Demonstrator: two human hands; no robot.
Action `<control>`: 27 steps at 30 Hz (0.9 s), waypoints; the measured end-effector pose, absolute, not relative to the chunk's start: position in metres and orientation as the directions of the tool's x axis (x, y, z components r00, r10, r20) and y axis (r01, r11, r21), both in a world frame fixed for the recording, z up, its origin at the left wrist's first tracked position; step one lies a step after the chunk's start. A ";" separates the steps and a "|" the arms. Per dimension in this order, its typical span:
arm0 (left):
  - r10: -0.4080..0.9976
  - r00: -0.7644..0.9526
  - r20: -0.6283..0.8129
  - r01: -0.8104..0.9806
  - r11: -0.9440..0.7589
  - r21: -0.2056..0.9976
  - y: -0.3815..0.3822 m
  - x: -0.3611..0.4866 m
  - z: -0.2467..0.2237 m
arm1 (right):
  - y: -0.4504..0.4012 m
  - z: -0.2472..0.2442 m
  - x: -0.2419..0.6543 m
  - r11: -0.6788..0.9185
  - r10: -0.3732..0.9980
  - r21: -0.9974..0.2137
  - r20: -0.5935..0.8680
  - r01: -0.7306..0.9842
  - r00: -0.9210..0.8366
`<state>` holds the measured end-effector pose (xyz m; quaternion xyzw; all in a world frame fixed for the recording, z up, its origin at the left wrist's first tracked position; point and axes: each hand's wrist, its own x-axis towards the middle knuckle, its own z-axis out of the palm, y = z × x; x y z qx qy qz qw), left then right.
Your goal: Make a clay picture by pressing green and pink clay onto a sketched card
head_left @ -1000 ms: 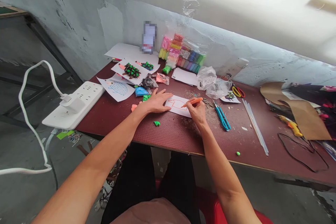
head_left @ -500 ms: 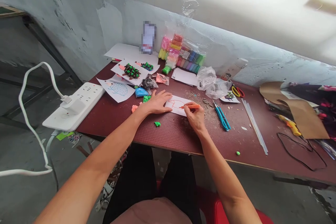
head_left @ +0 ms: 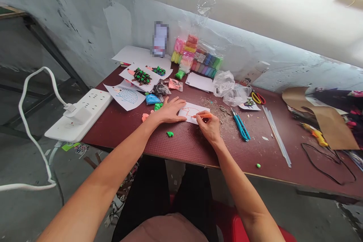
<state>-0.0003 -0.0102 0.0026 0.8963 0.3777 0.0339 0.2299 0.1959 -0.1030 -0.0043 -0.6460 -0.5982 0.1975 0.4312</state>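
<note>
A small white card with an orange outline drawn on it lies in front of me. My left hand rests flat with fingers spread on the card's left edge. My right hand grips an orange marker, its tip on the lower part of the drawing. A lump of green clay sits just below my left hand. Packets of blue clay and black clay lie beyond my left wrist. Seeds are scattered right of the card.
A power strip is at the table's left edge. Hedgehog pictures lie at the back left, bagged colored clay by the wall. To the right are a blue cutter, scissors, clear sticks and a yellow glue gun.
My right hand has shifted slightly left and down with the marker, whose tip is now lower on the card. My left hand stays in place.
</note>
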 end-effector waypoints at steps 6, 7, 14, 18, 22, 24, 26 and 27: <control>0.689 0.716 -0.113 0.659 -0.613 0.436 -0.009 0.000 0.002 | -0.102 -0.007 0.195 0.118 0.942 -0.795 0.279 0.595 0.186; 0.689 0.716 -0.109 0.657 -0.614 0.436 -0.009 -0.001 0.001 | -0.102 -0.007 0.195 0.123 0.942 -0.797 0.280 0.591 0.182; 0.690 0.716 -0.102 0.657 -0.619 0.430 -0.008 -0.001 -0.002 | -0.101 -0.007 0.198 0.120 0.932 -0.807 0.292 0.578 0.215; 0.692 0.714 -0.110 0.662 -0.616 0.426 -0.008 -0.001 -0.002 | -0.101 -0.005 0.198 0.093 0.935 -0.799 0.274 0.594 0.223; 0.690 0.714 -0.117 0.665 -0.616 0.423 -0.008 0.000 -0.001 | -0.100 -0.003 0.200 0.083 0.938 -0.828 0.253 0.555 0.237; 0.687 0.717 -0.118 0.662 -0.619 0.422 -0.007 0.000 -0.001 | -0.100 -0.001 0.203 0.062 0.918 -0.830 0.266 0.554 0.295; 0.681 0.723 -0.118 0.657 -0.624 0.423 -0.007 0.000 -0.001 | -0.100 0.001 0.207 0.026 0.893 -0.819 0.278 0.573 0.355; 0.679 0.725 -0.118 0.655 -0.625 0.425 -0.007 0.000 -0.001 | -0.100 0.001 0.209 0.010 0.885 -0.811 0.280 0.585 0.373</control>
